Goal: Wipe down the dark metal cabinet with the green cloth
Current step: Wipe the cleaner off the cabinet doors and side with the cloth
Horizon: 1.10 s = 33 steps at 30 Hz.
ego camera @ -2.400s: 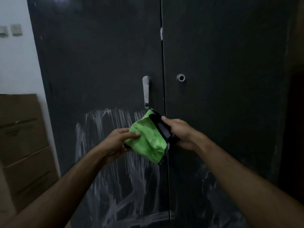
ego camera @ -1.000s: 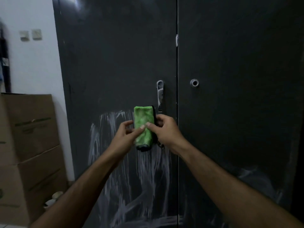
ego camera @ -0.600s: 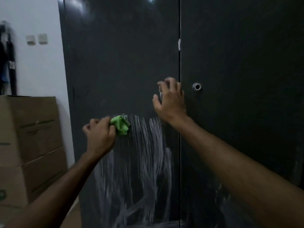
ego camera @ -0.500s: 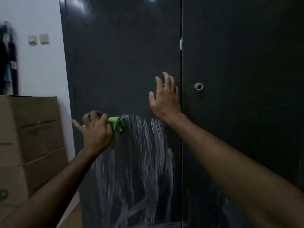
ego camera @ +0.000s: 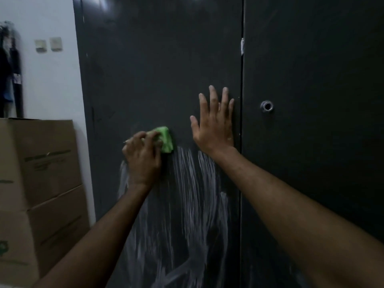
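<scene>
The dark metal cabinet [ego camera: 162,59] fills most of the head view, its two doors meeting at a vertical seam. White streaks run down the lower half of the left door. My left hand [ego camera: 142,156] grips the bunched green cloth [ego camera: 165,139] and presses it against the left door at the top of the streaks. My right hand [ego camera: 214,123] lies flat on the left door with fingers spread, just left of the seam, and covers the door handle.
A round lock [ego camera: 267,106] sits on the right door. Stacked cardboard boxes [ego camera: 39,173] stand against the white wall left of the cabinet. Two wall switches [ego camera: 48,44] sit above them, and dark items hang at the far left edge.
The cloth went from both hands into my left hand alone. My right hand rose and flattened on the door. In the last half second the cloth slid rightward along the top of the streaks.
</scene>
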{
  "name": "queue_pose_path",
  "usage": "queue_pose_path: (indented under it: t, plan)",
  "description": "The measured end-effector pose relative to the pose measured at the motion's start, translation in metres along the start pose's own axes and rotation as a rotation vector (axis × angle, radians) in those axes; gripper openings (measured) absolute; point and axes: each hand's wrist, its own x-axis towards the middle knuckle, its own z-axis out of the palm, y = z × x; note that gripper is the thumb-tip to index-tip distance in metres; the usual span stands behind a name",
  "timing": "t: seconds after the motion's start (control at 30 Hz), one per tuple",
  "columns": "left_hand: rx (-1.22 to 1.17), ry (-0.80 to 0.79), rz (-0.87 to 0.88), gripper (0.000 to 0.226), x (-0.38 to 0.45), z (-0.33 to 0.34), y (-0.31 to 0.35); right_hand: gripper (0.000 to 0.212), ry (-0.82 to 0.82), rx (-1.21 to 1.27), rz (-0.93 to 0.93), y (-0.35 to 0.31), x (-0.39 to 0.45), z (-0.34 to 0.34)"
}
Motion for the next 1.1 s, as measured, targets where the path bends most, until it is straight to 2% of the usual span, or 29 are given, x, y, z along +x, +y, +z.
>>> queue_pose_path:
  t: [0.1,0.17,0.27,0.33,0.37,0.43,0.5,0.57,0.6,0.67,0.73,0.8,0.83,0.9,0.97,1.03,1.1]
  plan:
    - [0.074,-0.053,0.294,0.033,-0.031,0.004,-0.03,0.067,0.056,-0.056,-0.039,0.004,0.0,0.003]
    - [0.112,-0.075,0.335,0.033,-0.044,-0.007,-0.065,0.068,0.075,-0.064,-0.052,0.003,0.0,0.003]
    - [0.122,-0.046,0.118,0.038,-0.012,-0.019,-0.095,0.071,0.089,-0.062,-0.054,0.002,-0.001,0.004]
    - [0.087,0.017,-0.043,0.039,0.033,-0.017,-0.088,0.074,0.098,-0.074,-0.049,0.002,0.0,0.003]
    - [0.073,0.033,-0.057,0.039,0.049,-0.013,-0.077,0.075,0.101,-0.081,-0.056,0.003,0.0,0.003]
    - [0.075,0.02,0.085,0.038,0.052,-0.002,-0.051,0.077,0.102,-0.092,-0.09,0.005,0.0,0.004]
    - [0.095,-0.04,0.33,0.036,0.017,0.006,-0.04,0.079,0.099,-0.112,-0.145,0.009,-0.001,0.003]
    - [0.105,-0.127,0.505,0.034,-0.027,0.004,-0.059,0.081,0.1,-0.127,-0.186,0.012,-0.001,0.003]
    - [0.122,-0.152,0.51,0.035,-0.042,-0.001,-0.076,0.081,0.104,-0.127,-0.196,0.012,-0.001,0.003]
    - [0.136,-0.157,0.387,0.039,-0.042,-0.014,-0.105,0.081,0.124,-0.113,-0.196,0.012,-0.001,0.004]
    - [0.106,-0.083,0.167,0.04,-0.009,-0.02,-0.116,0.079,0.14,-0.093,-0.184,0.01,-0.001,0.006]
    - [0.077,0.018,-0.022,0.036,0.043,-0.018,-0.101,0.076,0.152,-0.074,-0.166,0.008,-0.001,0.006]
    - [0.072,0.042,-0.04,0.034,0.063,-0.015,-0.083,0.074,0.158,-0.068,-0.159,0.008,-0.002,0.006]
    - [0.065,0.036,0.08,0.034,0.068,-0.001,-0.044,0.07,0.162,-0.058,-0.16,0.009,-0.002,0.005]
    - [0.073,-0.028,0.294,0.033,0.031,0.012,-0.024,0.068,0.158,-0.05,-0.165,0.008,-0.002,0.005]
    - [0.079,-0.112,0.42,0.03,-0.019,0.013,-0.039,0.066,0.167,-0.043,-0.156,0.009,-0.002,0.004]
    - [0.102,-0.139,0.414,0.031,-0.041,-0.003,-0.079,0.065,0.168,-0.02,-0.154,0.008,-0.002,0.004]
